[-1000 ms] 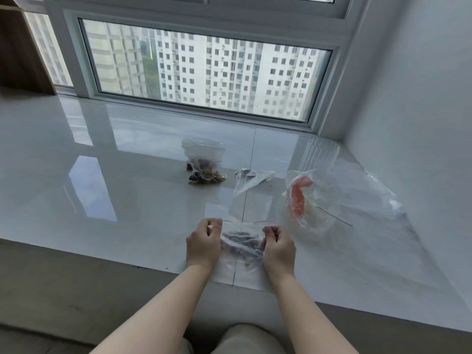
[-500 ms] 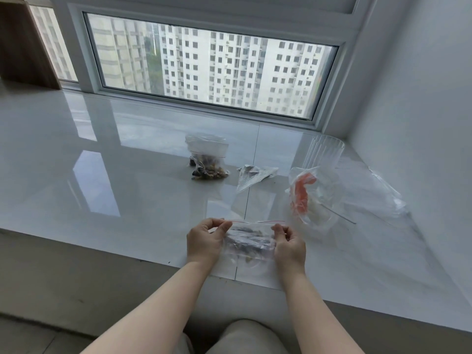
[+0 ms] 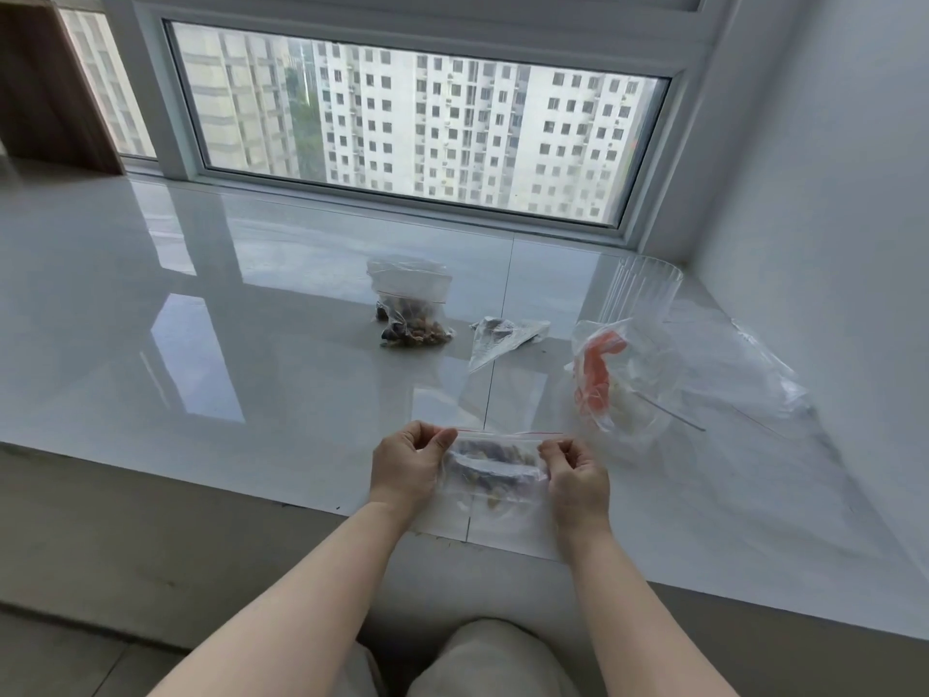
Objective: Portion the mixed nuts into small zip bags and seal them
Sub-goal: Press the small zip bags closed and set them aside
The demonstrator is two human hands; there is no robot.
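A small zip bag (image 3: 490, 465) of mixed nuts is being held up just above the near edge of a glossy white sill (image 3: 251, 344), its red-lined zip strip running level between two hands. The left hand (image 3: 407, 467) is pinching the bag's left top corner between thumb and curled fingers, while the right hand (image 3: 578, 477) is pinching the right top corner the same way. The nuts are sitting in a dark band across the bag's upper middle, close beneath the strip.

The step in hand appears to be sealing. Doing it well likely means shaking the nuts down clear of the zip, keeping the strip taut and straight, then pressing along it from one corner to the other so no gap is left; whether any part is already closed cannot be told.

Farther back on the sill, another bag of nuts (image 3: 409, 314) is standing, with a crumpled clear wrapper (image 3: 502, 334) lying to its right. Near the wall, a clear ribbed cup (image 3: 643, 289) is standing behind a loose plastic bag holding something orange (image 3: 598, 369).
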